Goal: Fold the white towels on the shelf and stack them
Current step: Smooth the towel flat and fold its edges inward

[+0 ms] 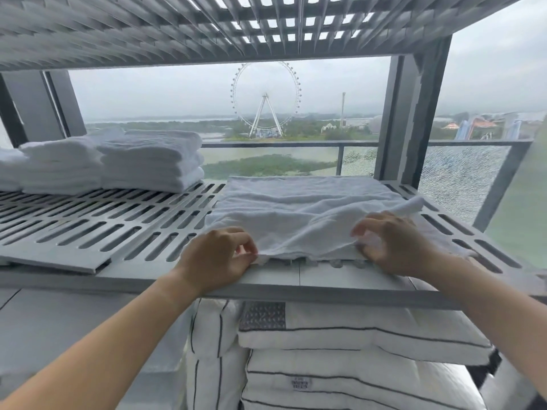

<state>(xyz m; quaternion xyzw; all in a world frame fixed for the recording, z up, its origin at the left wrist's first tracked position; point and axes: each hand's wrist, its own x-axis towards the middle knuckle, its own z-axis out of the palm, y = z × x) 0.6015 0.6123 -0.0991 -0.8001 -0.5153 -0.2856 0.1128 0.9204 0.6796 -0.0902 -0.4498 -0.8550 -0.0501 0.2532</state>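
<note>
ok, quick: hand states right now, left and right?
Left hand: closed, pinching the near edge of the white towel.
Right hand: closed, fingers curled on the same towel's near edge.

High-rise balcony linen store: slotted rack [88, 232], folded towels [151, 161], pillows [355, 335], railing [296, 144].

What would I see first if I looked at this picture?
Probably the big Ferris wheel far off outside, dead centre. Closer, a white towel lies spread on the slotted shelf, its near edge pinched by the left grip and right grip. Folded towels sit stacked at back left.
</note>
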